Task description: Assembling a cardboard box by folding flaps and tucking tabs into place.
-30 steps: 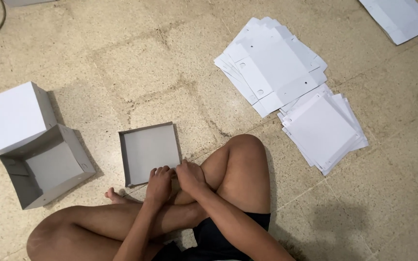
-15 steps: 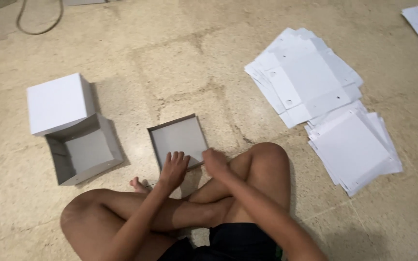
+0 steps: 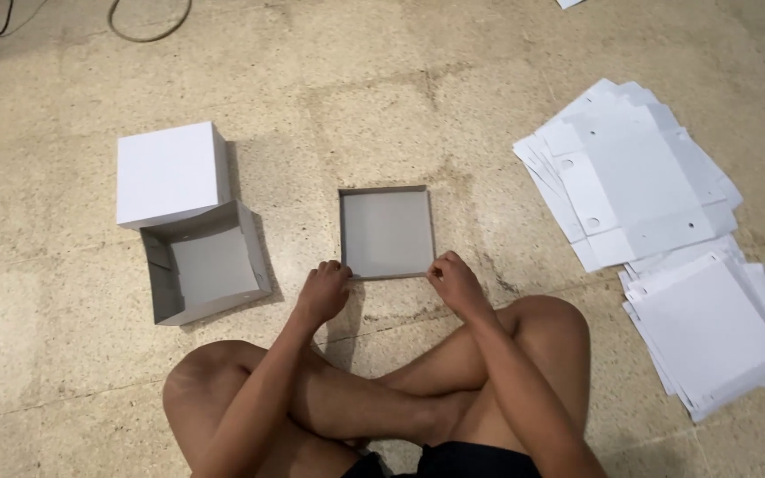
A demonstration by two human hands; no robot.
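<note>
Both hands, left (image 3: 322, 292) and right (image 3: 455, 281), pinched the shallow grey tray's (image 3: 387, 232) near corners, seemingly lightly; uneven pressure risked buckling its thin walls.

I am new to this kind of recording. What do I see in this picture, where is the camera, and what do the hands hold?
The camera sits on the person's head and looks down, so you see their crossed legs and both bare hands. The person sits on a speckled stone floor. The left hand and the right hand touch the two near corners of a shallow grey tray, a folded box part. Further left stand an open grey box and a closed white box. On the right lie two stacks of flat white cardboard: blanks with holes and square sheets.
</note>
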